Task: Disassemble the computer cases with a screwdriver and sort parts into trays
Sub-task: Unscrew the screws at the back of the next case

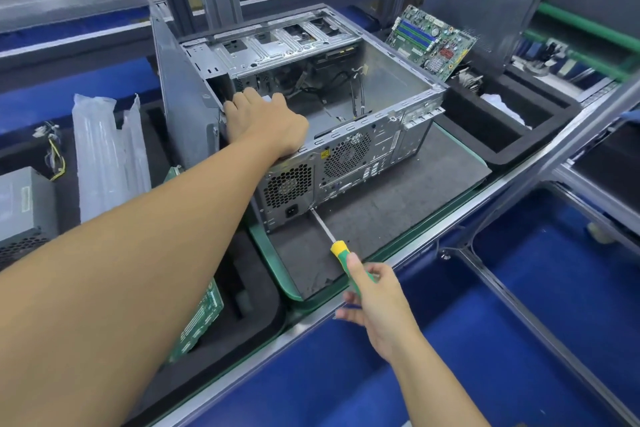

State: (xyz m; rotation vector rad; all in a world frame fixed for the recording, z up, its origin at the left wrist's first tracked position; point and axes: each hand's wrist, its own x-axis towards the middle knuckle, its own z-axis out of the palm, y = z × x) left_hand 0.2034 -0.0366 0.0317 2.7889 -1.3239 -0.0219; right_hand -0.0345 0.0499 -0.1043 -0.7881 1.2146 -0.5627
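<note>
The one computer case (346, 114) lies on its side, open face up, on a dark mat (398, 204) with a green edge, in the middle of the bench. Its back panel faces me and shows two honeycomb grilles. My left hand (266, 121) rests on the case's upper rear corner. The fingers curl down over the edge into the inside, gripping it, and their tips are hidden. My right hand (374, 302) is wrapped around the green and yellow handle of the single screwdriver (341, 253), thumb along the handle. The tip touches the bottom of the back panel, beside the power socket.

Two black foam trays flank the mat. The left tray (249, 322) holds one green circuit board (201, 322), partly under my forearm. The right tray (491, 149) has a second board (433, 38) leaning at its far end. Two grey side panels stand upright, one (183, 97) against the case's left side, one (485, 3) behind the right tray. Further left sit one grey power supply (24, 208) and some clear plastic packing (107, 156).
</note>
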